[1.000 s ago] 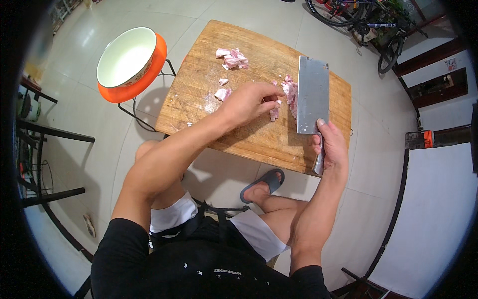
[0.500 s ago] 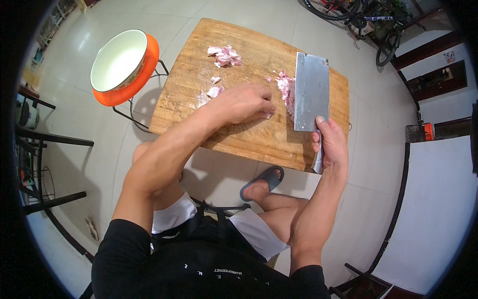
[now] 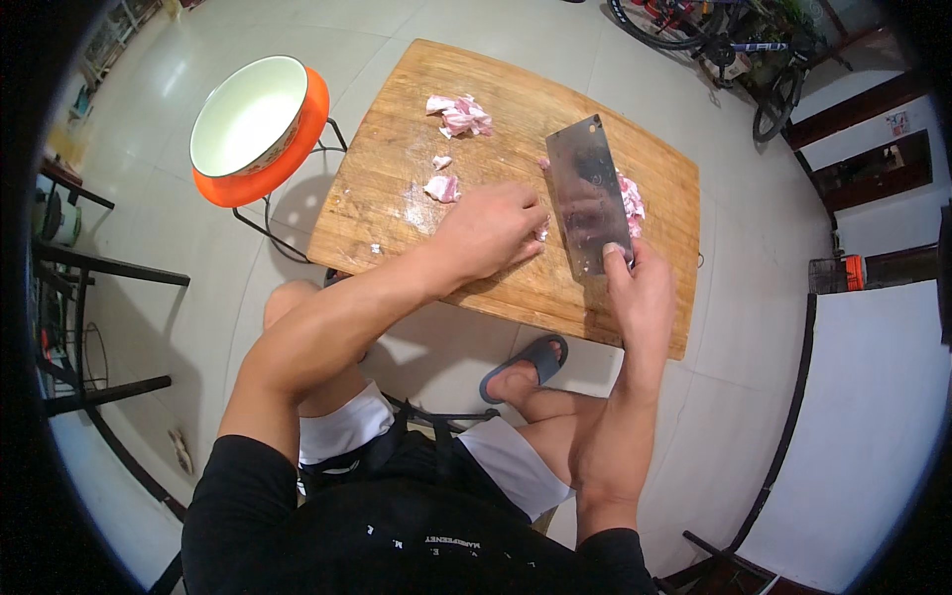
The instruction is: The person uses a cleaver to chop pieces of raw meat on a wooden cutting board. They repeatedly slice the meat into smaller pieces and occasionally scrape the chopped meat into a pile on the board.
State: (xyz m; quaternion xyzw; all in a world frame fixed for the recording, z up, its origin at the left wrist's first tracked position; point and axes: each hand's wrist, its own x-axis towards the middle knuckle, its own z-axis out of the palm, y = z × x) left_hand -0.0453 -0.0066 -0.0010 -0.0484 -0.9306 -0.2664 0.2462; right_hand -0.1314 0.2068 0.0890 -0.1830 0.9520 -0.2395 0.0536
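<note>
Since half a second ago the cleaver (image 3: 589, 206) has tipped so its broad flat blade faces up, and the left hand (image 3: 486, 233) has slid closer to it, palm down on the wooden chopping board (image 3: 397, 149). Left fingers (image 3: 526, 238) are curled loosely and pressed to the board just at the blade's 9 o'clock edge; what lies beneath them is hidden. Right hand (image 3: 640, 293) has its fingers closed round the cleaver's handle at the blade's 6 o'clock end. Pink meat pieces (image 3: 629, 198) peek out at the blade's 3 o'clock side. A second meat heap (image 3: 458, 114) sits toward the board's 12 o'clock, with two loose scraps (image 3: 441, 186) near the left hand. An orange bowl (image 3: 260, 129) with a white inside stands at the board's 9 o'clock on a wire stand.
</note>
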